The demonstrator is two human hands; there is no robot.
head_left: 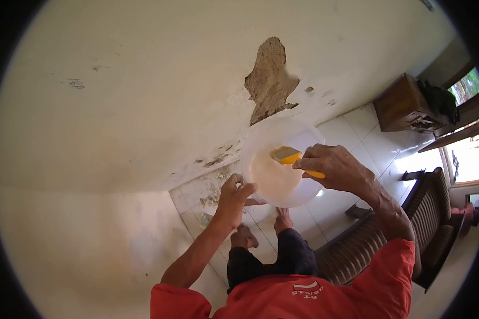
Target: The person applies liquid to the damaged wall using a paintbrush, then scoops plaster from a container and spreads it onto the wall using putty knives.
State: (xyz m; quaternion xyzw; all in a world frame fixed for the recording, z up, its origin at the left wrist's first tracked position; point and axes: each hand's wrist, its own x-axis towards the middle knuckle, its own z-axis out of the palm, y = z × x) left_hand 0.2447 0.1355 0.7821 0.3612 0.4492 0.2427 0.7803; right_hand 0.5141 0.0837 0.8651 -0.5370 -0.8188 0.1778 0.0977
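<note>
My left hand (238,198) grips the near left rim of a round, translucent white bowl (307,139), its thumb over the edge. Pale, cream-coloured liquid (269,175) lies in the bowl. A yellow-handled paintbrush (290,158) is in my right hand (330,166), which is closed round the handle above the right side of the bowl. The brush's bristles point left, over or in the liquid; contact is hard to tell. Just beyond the bowl, the pale wall (170,106) has a rough brown patch (271,80) where its surface is broken away.
Crumbled debris (213,186) lies on the white tiled floor (332,212) along the wall's foot, near my bare feet. A striped wooden bench (378,239) stands at the right. Farther back are a wooden cabinet (402,106) and bright windows (468,159).
</note>
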